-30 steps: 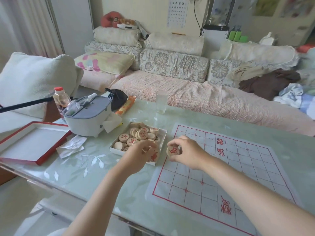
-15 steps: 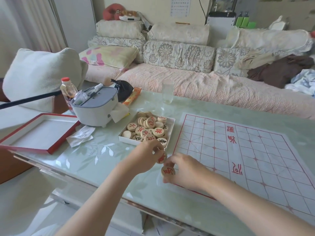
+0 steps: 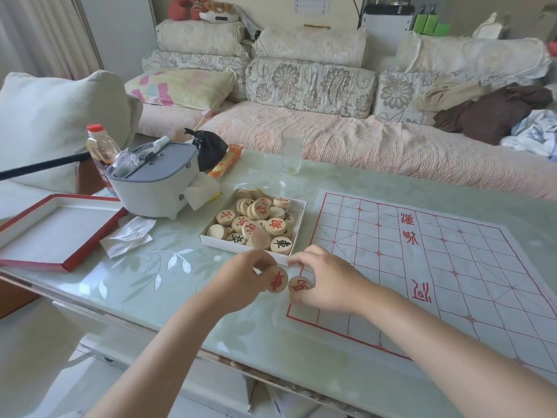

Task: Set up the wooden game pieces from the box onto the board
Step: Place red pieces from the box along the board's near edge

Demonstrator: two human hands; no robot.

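Round wooden game pieces (image 3: 256,224) marked with red or black characters lie heaped in a shallow white cardboard box (image 3: 297,220) on the pale green glass worktop (image 3: 168,282), just left of the white paper board with a red grid (image 3: 422,267). In the head view, the one view there is, two more pieces are out of the box, one in each of the hands. The left hand (image 3: 238,282) pinches a red-character disc (image 3: 277,279) just off the board's left edge. The right hand (image 3: 331,282) pinches another red-character disc (image 3: 300,286) over the board's near-left corner, the two discs almost touching. The box sits just beyond both hands. The board stretches away to the right of them, so the right hand is the nearer to its grid and the likelier to place first. No piece shows on the board itself. The heap overlaps too much for an exact count, though roughly twenty discs show. One red-rimmed box lid (image 3: 60,233) lies well to the left.
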